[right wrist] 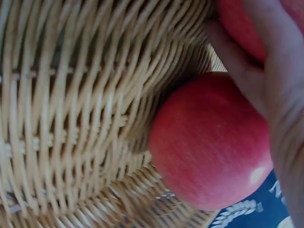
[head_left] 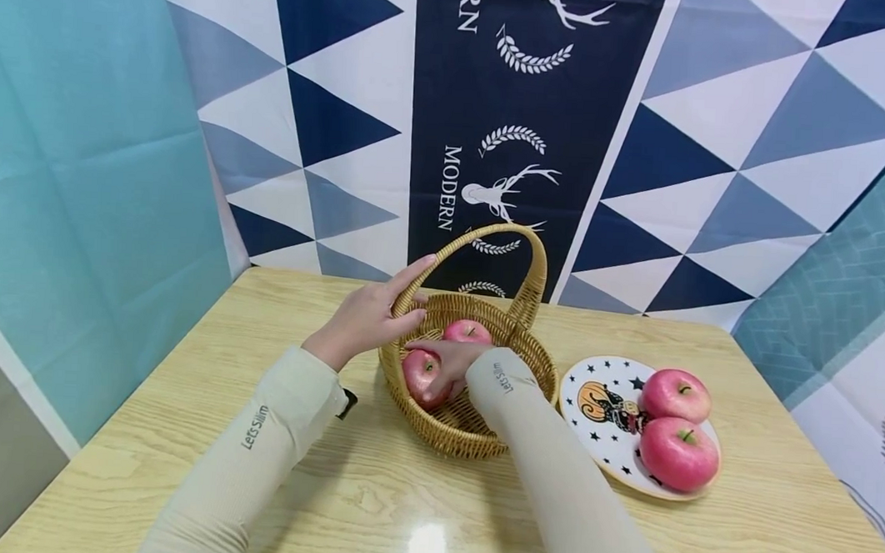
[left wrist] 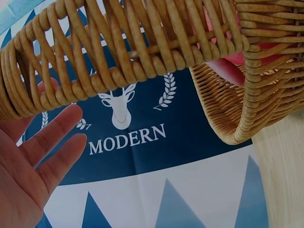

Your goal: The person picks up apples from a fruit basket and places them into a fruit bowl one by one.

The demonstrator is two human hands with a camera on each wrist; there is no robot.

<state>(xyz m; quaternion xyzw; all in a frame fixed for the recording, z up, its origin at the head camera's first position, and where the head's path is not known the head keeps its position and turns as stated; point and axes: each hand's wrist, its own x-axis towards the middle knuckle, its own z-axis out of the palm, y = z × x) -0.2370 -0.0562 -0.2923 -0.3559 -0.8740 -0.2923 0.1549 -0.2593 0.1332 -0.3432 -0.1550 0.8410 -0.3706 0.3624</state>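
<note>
Apple (head_left: 417, 381) in the grip of my right hand (head_left: 455, 362), low inside the left part of a wicker basket (head_left: 541, 363), with a second apple (head_left: 468, 331) just behind it. My left hand (head_left: 365, 314) is at the handle (head_left: 529, 294), fingers spread and fairly straight rather than wrapped round it, so I judge its hold on the basket weak. Should my right arm catch the rim, the basket could tip or slide on the smooth table (head_left: 310, 512). Smooth, round skin could also roll from my fingers, and a knock between the two apples might bruise both. To the right, two more apples (head_left: 677, 395) (head_left: 678, 453) rest on a plate (head_left: 577, 392), near its edge; a shoved basket could jolt them onto the table.
</note>
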